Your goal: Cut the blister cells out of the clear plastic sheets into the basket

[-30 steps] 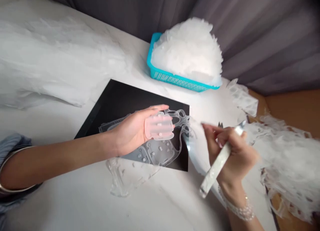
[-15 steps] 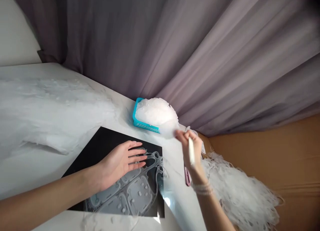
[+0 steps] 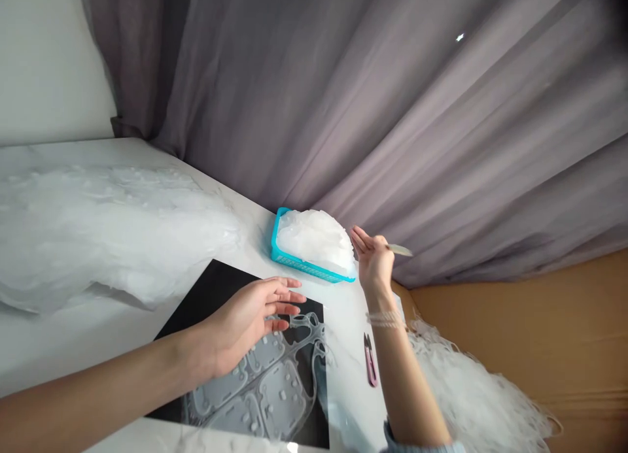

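Note:
My left hand (image 3: 252, 322) lies with fingers stretched out over a clear silicone sheet (image 3: 267, 384) of moulded pieces on a black mat (image 3: 210, 293). It holds nothing. My right hand (image 3: 373, 262) is raised beside the teal basket (image 3: 299, 263) heaped with white translucent pieces (image 3: 316, 237). Its fingers are curled round a thin pale blade-like tool (image 3: 400, 250) that points to the right.
A large pile of translucent sheets (image 3: 98, 231) covers the table's left. Small pink snips (image 3: 369, 360) lie by my right forearm. White trimmed scrap (image 3: 471, 394) spills off the table's right edge. A grey curtain (image 3: 392, 113) hangs behind, and a brown surface (image 3: 564, 348) lies at the right.
The pink-white piece that lay on my left palm is gone from it. My right hand rose from near the mat to the basket. The camera tilted up.

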`<state>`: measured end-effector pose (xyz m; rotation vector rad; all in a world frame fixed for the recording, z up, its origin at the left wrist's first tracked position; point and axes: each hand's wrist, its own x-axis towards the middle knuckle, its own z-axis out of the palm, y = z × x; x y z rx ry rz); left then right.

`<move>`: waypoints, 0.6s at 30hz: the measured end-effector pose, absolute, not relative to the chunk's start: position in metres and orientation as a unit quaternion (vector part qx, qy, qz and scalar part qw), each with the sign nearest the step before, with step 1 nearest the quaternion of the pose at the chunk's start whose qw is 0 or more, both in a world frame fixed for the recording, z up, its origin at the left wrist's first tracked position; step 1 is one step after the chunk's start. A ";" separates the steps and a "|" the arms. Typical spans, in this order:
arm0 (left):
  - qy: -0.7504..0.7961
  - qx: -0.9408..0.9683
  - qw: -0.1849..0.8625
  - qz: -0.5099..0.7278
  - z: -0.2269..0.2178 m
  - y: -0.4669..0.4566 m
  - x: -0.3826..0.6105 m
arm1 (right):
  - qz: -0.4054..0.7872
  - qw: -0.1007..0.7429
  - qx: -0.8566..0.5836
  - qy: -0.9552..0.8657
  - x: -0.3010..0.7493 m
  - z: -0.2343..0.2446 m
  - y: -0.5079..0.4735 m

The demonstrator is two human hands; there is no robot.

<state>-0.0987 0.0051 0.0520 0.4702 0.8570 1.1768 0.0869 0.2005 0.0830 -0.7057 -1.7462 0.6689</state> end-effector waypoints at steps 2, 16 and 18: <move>0.404 0.268 0.669 0.564 0.056 0.006 -0.103 | 0.347 0.546 -0.296 -0.703 0.095 0.089 0.154; 0.363 0.627 0.266 0.636 0.082 -0.025 -0.072 | 0.685 0.567 -0.225 -0.399 0.080 0.095 0.001; 0.356 0.657 0.238 0.621 0.081 -0.022 -0.071 | 0.694 0.556 -0.233 -0.395 0.078 0.091 0.004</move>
